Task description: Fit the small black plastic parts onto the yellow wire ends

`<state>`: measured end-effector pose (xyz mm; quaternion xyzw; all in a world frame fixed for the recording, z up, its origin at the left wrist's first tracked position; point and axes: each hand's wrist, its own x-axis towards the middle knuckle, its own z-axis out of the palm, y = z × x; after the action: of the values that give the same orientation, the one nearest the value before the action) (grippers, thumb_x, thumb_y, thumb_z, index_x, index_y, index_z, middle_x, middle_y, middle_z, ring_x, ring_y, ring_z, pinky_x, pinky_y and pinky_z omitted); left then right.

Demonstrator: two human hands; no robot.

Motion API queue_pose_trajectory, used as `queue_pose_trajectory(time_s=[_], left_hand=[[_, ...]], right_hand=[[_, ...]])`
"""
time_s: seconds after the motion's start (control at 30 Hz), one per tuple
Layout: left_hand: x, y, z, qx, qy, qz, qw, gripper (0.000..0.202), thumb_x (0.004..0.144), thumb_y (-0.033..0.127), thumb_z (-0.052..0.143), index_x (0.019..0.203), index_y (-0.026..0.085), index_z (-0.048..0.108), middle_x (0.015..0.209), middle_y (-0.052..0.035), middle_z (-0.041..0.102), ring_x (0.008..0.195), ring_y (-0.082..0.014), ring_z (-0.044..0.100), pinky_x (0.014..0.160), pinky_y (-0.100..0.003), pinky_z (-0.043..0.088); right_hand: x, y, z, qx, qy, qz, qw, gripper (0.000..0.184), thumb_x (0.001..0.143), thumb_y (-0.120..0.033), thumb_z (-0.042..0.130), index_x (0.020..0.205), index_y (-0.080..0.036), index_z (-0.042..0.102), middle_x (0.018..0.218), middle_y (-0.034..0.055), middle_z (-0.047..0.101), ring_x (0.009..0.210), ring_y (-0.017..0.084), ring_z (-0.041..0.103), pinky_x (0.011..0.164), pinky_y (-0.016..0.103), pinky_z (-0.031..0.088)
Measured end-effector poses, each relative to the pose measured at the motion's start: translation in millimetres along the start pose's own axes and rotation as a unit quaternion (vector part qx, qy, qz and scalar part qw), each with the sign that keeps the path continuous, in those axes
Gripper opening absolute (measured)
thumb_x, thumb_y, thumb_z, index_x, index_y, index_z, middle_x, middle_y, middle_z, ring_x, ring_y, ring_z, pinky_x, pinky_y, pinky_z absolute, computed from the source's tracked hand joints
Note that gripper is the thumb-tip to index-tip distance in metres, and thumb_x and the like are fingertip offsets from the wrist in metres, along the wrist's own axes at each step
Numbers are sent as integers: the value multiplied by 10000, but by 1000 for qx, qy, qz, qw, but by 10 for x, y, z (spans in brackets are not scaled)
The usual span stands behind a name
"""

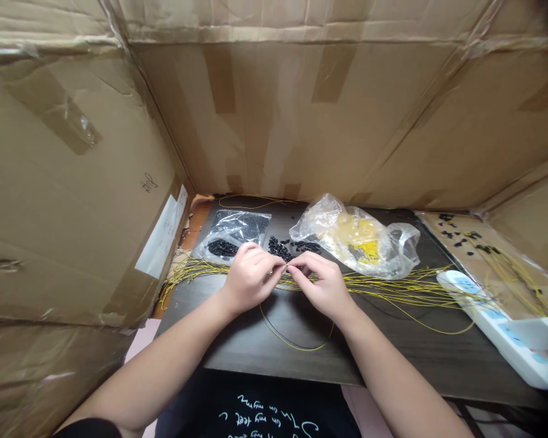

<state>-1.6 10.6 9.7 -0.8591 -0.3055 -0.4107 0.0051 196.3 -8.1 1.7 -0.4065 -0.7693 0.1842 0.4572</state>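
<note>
My left hand [252, 277] and my right hand [320, 283] meet over the table, thumbs and forefingers pinched tip to tip. Between them is the end of a thin yellow wire [300, 347], whose loop droops below both hands; any small part at the fingertips is too tiny to make out. Under and behind my hands a long bundle of yellow wires [393, 285] runs across the table. Just beyond the fingertips lies a pile of small black pieces [279, 248].
A clear bag of black pieces [240, 228] lies back left. Another clear bag with yellow pieces [365, 243] sits back right. A white power strip [484, 316] and a cardboard sheet [497, 243] with black pieces and wires are at right. Cardboard walls [274, 121] enclose the table [265, 359].
</note>
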Motion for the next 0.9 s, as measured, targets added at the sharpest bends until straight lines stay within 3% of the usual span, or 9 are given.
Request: queue_pose_trajectory(time_s=[0.2,0.67,0.77,0.9], left_hand=[[-6,27,17,-62,-9,-54,997,165,987,253,548,880,177,648,824,-27,737,773,-160,660,858,-366,441],[-18,-27,56,-51,-15,-65,996,142,969,221,565,851,181,634,816,-13,729,764,-156,646,860,-363,429],[-23,-47,64,-34,-29,-59,997,152,978,229,552,861,182,637,834,-22,737,774,-161,650,875,-370,422],[-38,-53,87,-7,-44,-30,999,141,980,225,553,882,179,643,843,-19,746,773,-160,647,896,-370,408]], right_hand=[[-2,8,1,2,2,1,1000,116,953,-230,605,890,-179,687,804,24,647,658,117,556,615,261,467],[2,29,1,-53,20,4,998,118,885,-170,584,778,-185,630,719,-11,554,581,100,502,590,252,419],[2,104,-9,-117,36,33,992,120,902,-201,575,800,-187,638,750,4,592,612,114,525,619,264,424],[-7,283,-11,-253,25,101,962,148,919,-240,565,849,-197,688,817,34,651,688,158,575,626,283,408]])
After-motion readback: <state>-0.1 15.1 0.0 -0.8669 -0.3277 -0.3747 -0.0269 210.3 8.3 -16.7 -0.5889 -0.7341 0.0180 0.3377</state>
